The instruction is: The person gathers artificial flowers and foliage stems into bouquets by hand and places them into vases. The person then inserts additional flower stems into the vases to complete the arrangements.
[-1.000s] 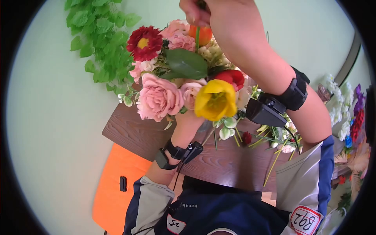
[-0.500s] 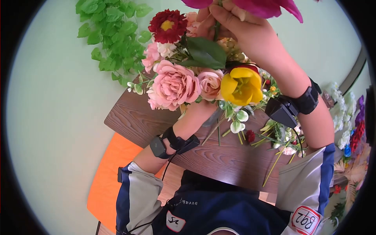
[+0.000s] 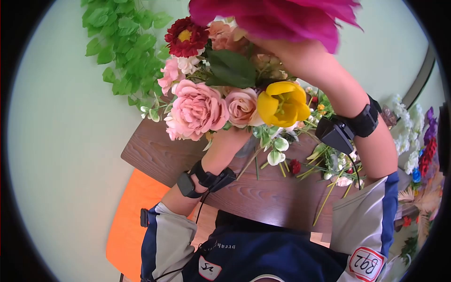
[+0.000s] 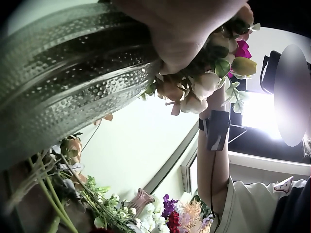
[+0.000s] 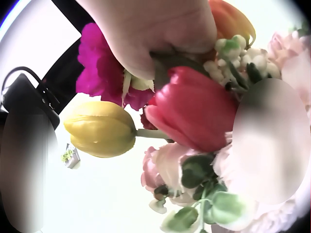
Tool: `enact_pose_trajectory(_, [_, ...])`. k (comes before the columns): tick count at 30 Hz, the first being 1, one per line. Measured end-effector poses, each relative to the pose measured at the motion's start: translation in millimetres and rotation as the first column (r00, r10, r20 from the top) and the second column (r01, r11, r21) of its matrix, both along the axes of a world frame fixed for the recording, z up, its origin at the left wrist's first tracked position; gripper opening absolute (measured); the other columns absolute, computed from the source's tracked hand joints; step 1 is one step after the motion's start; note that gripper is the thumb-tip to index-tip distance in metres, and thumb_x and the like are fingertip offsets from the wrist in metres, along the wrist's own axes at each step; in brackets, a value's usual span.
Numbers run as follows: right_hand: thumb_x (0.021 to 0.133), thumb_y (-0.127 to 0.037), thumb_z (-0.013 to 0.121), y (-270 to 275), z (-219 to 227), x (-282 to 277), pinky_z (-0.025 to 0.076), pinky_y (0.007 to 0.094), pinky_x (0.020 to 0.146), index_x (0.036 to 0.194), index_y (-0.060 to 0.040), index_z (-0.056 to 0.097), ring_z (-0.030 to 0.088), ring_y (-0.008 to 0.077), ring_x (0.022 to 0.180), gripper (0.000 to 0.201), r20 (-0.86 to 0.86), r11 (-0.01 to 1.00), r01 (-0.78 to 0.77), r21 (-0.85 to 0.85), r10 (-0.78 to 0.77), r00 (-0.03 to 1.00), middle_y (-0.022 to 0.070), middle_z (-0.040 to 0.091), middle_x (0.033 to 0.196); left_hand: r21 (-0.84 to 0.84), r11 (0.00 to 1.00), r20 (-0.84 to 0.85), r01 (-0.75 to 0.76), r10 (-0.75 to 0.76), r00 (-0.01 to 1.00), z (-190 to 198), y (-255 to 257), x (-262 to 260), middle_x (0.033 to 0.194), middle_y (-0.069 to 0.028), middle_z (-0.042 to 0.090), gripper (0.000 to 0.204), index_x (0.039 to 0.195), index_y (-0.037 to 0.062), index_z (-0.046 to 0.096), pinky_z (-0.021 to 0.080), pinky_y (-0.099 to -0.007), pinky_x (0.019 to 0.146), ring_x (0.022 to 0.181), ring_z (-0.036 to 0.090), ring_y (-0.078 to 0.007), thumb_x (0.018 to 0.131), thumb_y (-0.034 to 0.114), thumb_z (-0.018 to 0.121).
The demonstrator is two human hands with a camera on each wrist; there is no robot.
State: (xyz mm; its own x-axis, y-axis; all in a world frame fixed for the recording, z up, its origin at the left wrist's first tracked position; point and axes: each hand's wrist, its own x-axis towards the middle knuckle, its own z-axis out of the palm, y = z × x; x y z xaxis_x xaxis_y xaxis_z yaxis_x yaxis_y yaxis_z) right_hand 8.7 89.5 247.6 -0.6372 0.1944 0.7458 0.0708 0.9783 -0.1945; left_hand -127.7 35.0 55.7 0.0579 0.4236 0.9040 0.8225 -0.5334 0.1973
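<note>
The left hand [image 3: 230, 143] is partly under the bouquet in the head view; in the left wrist view this hand [image 4: 180, 29] grips the neck of a ribbed glass vase [image 4: 87, 63]. A large magenta flower [image 3: 286, 21] covers the fingers of the right hand [image 3: 305, 63], which holds its stem above the blooms. The right wrist view shows that hand [image 5: 160, 34] over a red tulip [image 5: 199, 109], its fingertips hidden, with the magenta petals [image 5: 97, 63] beside it. A pink rose [image 3: 199, 110], yellow tulip [image 3: 283, 104] and dark red flower [image 3: 186, 36] fill the bouquet.
Cut stems and small flowers [image 3: 336, 164] lie on the brown wooden table [image 3: 253, 197], right of the vase. An orange chair [image 3: 134, 221] stands at the left. Green leaves [image 3: 120, 42] hang on the wall, and more flowers [image 3: 427, 150] are at the far right.
The magenta flower has come into view at the top and now hangs lower over the right hand, hiding its fingers. The orange tulip has gone from the head view. The left hand stays under the bouquet.
</note>
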Motion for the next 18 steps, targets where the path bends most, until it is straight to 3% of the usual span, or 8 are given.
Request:
enact_pose_trajectory(2, [0.089, -0.012, 0.051, 0, 0, 4, 0.047, 0.033, 0.078, 0.102, 0.0011, 0.055, 0.058, 0.0209, 0.087, 0.019, 0.017, 1.0, -0.001, -0.01, 0.001, 1.0, 0.0129, 0.06, 0.098, -0.033, 0.995, 0.015, -0.095, 0.096, 0.995, -4, 2, 2, 0.115, -0.0102, 0.053, 0.049, 0.115, 0.0098, 0.055, 0.035, -0.0387, 0.093, 0.111, 0.046, -0.0297, 0.068, 0.013, 0.068])
enact_pose_trajectory(4, [0.088, -0.012, 0.052, 3, 2, 7, 0.046, 0.0329, 0.078, 0.102, 0.001, 0.055, 0.057, 0.0208, 0.087, 0.02, 0.033, 1.0, -0.001, -0.024, 0.002, 0.999, 0.013, 0.06, 0.099, -0.042, 0.997, 0.068, -0.065, 0.068, 0.995, 3, -1, 3, 0.117, -0.0105, 0.053, 0.05, 0.116, 0.01, 0.054, 0.035, -0.0395, 0.094, 0.113, 0.046, -0.0294, 0.068, 0.014, 0.068])
enact_pose_trajectory(6, [0.087, -0.012, 0.053, 0, 0, 24, 0.046, 0.0329, 0.079, 0.103, 0.0009, 0.055, 0.057, 0.0208, 0.088, 0.021, 0.049, 0.999, -0.004, -0.04, 0.006, 0.999, 0.0131, 0.06, 0.099, -0.11, 0.985, 0.117, 0.135, -0.122, 0.986, 5, -5, 1, 0.118, -0.0105, 0.053, 0.05, 0.117, 0.01, 0.053, 0.035, -0.0397, 0.094, 0.113, 0.047, -0.0287, 0.069, 0.014, 0.068])
enact_pose_trajectory(9, [0.086, -0.013, 0.054, -2, 0, 26, 0.046, 0.0328, 0.079, 0.104, 0.0008, 0.054, 0.057, 0.0207, 0.09, 0.022, 0.069, 0.998, -0.009, -0.063, 0.014, 0.998, 0.0132, 0.06, 0.101, -0.174, 0.965, 0.166, 0.198, -0.169, 0.971, 5, -8, -1, 0.124, -0.0103, 0.049, 0.051, 0.123, 0.0064, 0.048, 0.034, -0.0335, 0.1, 0.117, 0.045, -0.023, 0.077, 0.022, 0.066])
enact_pose_trajectory(13, [0.085, -0.013, 0.056, -5, 2, 16, 0.046, 0.0327, 0.08, 0.105, 0.0007, 0.054, 0.056, 0.0206, 0.091, 0.025, 0.095, 0.996, -0.012, -0.092, 0.02, 0.995, 0.0134, 0.059, 0.102, -0.113, 0.98, 0.115, 0.161, -0.148, 0.982, 2, -4, -1, 0.122, -0.009, 0.051, 0.05, 0.121, 0.006, 0.049, 0.036, -0.0326, 0.098, 0.113, 0.048, -0.0216, 0.077, 0.022, 0.067])
enact_pose_trajectory(15, [0.084, -0.013, 0.057, -10, 3, 15, 0.045, 0.0326, 0.081, 0.106, 0.0006, 0.054, 0.056, 0.0205, 0.092, 0.026, 0.11, 0.995, -0.011, -0.104, 0.023, 0.994, 0.0134, 0.059, 0.103, -0.283, 0.905, 0.37, 0.316, -0.201, 0.907, 2, -2, -1, 0.121, -0.0081, 0.052, 0.046, 0.117, 0.0059, 0.051, 0.036, -0.0323, 0.098, 0.112, 0.048, -0.0206, 0.077, 0.022, 0.067])
enact_pose_trajectory(18, [0.083, -0.014, 0.058, -12, 3, 9, 0.045, 0.0325, 0.082, 0.107, 0.0005, 0.054, 0.056, 0.0204, 0.093, 0.028, 0.135, 0.992, -0.016, -0.123, 0.032, 0.99, 0.0136, 0.059, 0.104, -0.32, 0.884, 0.306, 0.34, -0.243, 0.92, 0, -6, -4, 0.121, -0.0095, 0.05, 0.048, 0.119, 0.0062, 0.049, 0.035, -0.033, 0.099, 0.114, 0.047, -0.0202, 0.078, 0.026, 0.065])
